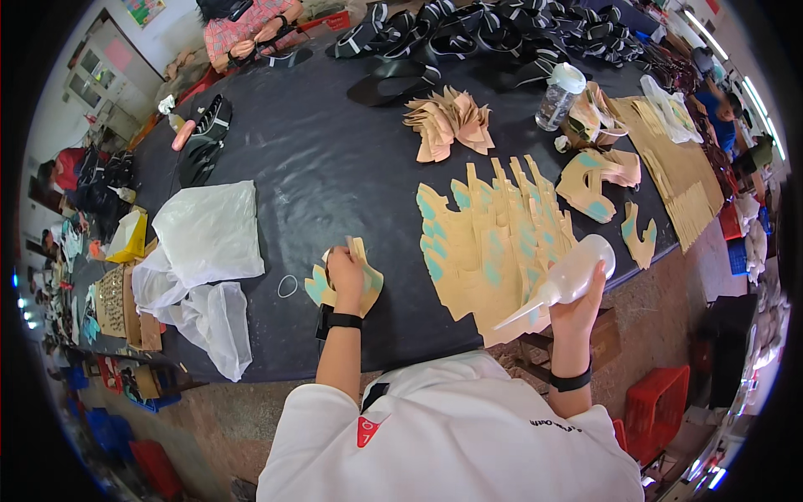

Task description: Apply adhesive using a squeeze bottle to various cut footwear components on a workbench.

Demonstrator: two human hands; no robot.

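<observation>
My right hand is wrapped round a translucent squeeze bottle, its long thin nozzle tilted down to the left over fanned-out tan cut pieces with teal patches. My left hand is closed on a small curved tan piece, also marked with teal, low on the black table. The hand hides the middle of that piece and most of its own fingertips. A thin pale ring lies just left of it.
White plastic bags lie at the left. Beyond the fanned pieces are a tan stack, a clear lidded jar and curved pieces. Black sandal uppers crowd the far edge, where another person handles a black strap.
</observation>
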